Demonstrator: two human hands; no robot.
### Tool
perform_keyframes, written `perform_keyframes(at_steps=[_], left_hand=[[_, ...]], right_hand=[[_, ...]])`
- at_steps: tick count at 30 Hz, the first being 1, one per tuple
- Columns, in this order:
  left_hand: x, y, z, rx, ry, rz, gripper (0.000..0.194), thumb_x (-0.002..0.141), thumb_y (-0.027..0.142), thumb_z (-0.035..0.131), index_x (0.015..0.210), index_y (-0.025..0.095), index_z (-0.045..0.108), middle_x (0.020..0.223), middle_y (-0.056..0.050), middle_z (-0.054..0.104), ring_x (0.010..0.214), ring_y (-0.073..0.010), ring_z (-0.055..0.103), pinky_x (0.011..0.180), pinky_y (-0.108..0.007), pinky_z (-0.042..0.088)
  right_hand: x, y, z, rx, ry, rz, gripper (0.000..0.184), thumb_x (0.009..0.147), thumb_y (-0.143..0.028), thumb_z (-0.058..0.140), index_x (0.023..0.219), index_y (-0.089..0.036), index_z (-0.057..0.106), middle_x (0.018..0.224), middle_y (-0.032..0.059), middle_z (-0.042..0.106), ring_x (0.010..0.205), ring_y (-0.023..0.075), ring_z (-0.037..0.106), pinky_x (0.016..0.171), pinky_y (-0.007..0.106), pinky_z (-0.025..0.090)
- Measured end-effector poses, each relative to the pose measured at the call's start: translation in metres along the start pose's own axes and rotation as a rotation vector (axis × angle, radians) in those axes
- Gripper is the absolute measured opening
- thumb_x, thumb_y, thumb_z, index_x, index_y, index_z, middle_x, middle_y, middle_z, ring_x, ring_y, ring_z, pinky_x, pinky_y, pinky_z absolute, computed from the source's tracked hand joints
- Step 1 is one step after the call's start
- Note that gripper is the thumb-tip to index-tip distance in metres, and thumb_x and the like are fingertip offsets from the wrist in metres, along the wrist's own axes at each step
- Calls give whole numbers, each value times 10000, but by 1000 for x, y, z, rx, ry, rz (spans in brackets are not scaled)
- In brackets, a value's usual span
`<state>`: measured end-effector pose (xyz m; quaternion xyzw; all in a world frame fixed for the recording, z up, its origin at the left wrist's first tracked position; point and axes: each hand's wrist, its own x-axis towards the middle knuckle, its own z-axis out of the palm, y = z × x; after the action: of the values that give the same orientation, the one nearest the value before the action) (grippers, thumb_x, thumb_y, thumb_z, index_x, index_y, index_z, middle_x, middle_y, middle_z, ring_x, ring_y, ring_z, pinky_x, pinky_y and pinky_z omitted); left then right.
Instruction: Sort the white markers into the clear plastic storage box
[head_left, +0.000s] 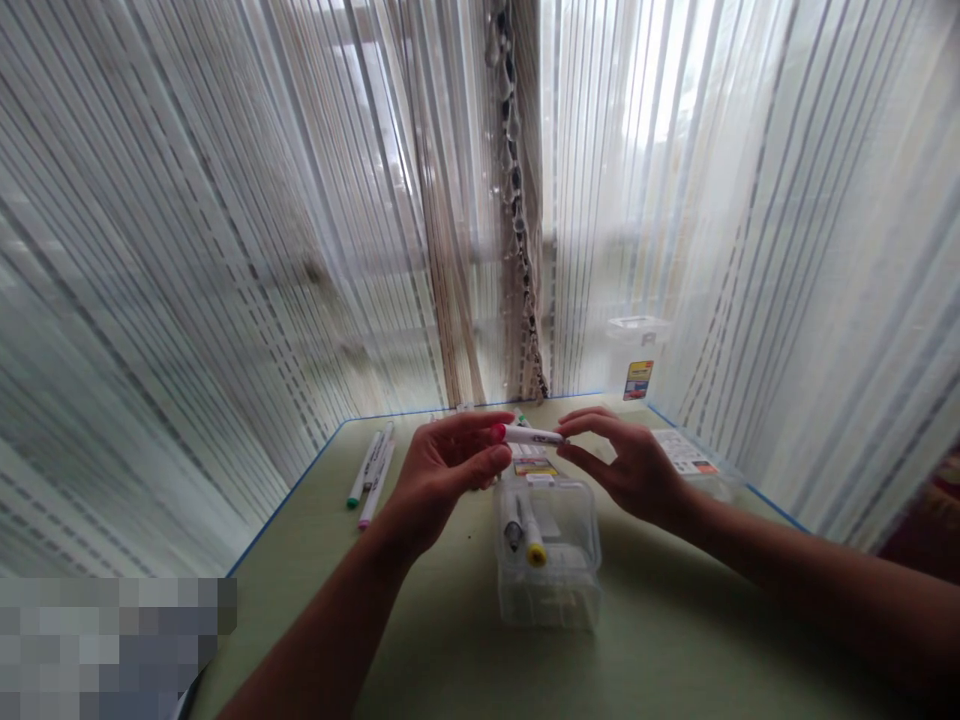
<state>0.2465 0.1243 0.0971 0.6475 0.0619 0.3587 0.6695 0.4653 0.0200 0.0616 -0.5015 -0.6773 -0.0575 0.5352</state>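
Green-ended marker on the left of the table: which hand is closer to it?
Left. The left hand is to the right of the green-ended marker, apart from it; the right hand is farther right, at the raised white marker's right end.

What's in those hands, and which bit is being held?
A white marker with a pinkish-red end. The right hand pinches its other end; the left hand is around the red end, but whether it grips cannot be told.

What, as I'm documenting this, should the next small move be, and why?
Perhaps lower the red-ended marker toward the clear box: the left hand is at its red end, the right hand pinches the other, and a yellow-ended marker is in or on the box.
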Motion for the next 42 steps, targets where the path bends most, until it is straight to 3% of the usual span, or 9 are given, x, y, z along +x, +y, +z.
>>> perform_keyframes(at_steps=[22,30,42], left_hand=[[0,3,4,-32,56,-24,343,667,185,851,1003,192,779,750,-18,668,608,-81,522,538,-209,377],[-1,3,3,-34,26,-22,347,696,193,839,1037,200,773,729,-3,657,592,-66,539,549,-200,402],[4,-2,1,25,226,-8,310,683,294,844,936,128,772,671,-8,653,495,-50,474,466,-197,354]], right_hand=[[0,-4,-1,-2,-4,13,108,882,-227,701,988,-206,700,960,78,715,900,229,688,812,382,563],[-1,-4,-2,-33,-14,6,108,891,-268,689,985,-219,702,949,77,721,882,237,692,794,388,569],[-4,0,-1,-91,-66,16,123,886,-341,669,926,-229,703,884,74,742,784,242,709,690,360,576]])
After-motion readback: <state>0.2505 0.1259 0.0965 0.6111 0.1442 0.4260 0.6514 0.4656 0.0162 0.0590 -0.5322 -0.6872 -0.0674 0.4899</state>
